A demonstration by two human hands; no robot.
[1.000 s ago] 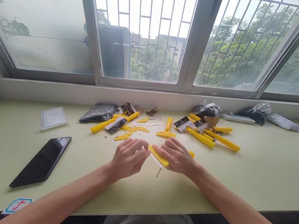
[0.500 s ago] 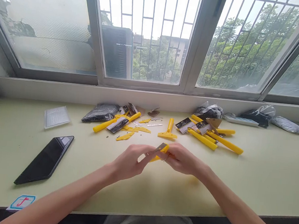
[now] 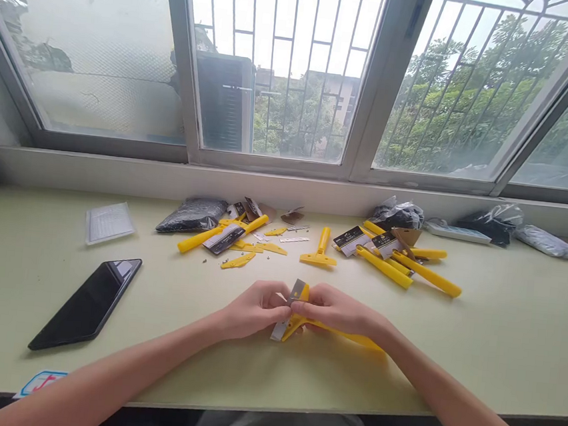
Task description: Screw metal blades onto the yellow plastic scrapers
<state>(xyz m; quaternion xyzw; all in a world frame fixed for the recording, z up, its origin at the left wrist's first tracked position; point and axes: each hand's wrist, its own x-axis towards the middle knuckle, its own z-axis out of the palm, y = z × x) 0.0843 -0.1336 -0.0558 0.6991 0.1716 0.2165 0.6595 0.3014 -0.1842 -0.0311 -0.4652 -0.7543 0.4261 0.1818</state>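
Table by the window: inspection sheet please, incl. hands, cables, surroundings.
Surface: pale green table, small loose parts scattered beyond the hands.
Job's things: yellow scraper in hand, metal blade at its head; second scraper lying beyond.
Clutter: phone, clear case, dark bag, carded scrapers.
Hands: left hand on the blade; right hand gripping the scraper.
Cables: nothing seen for certain.
Surroundings: barred window, trees outside.
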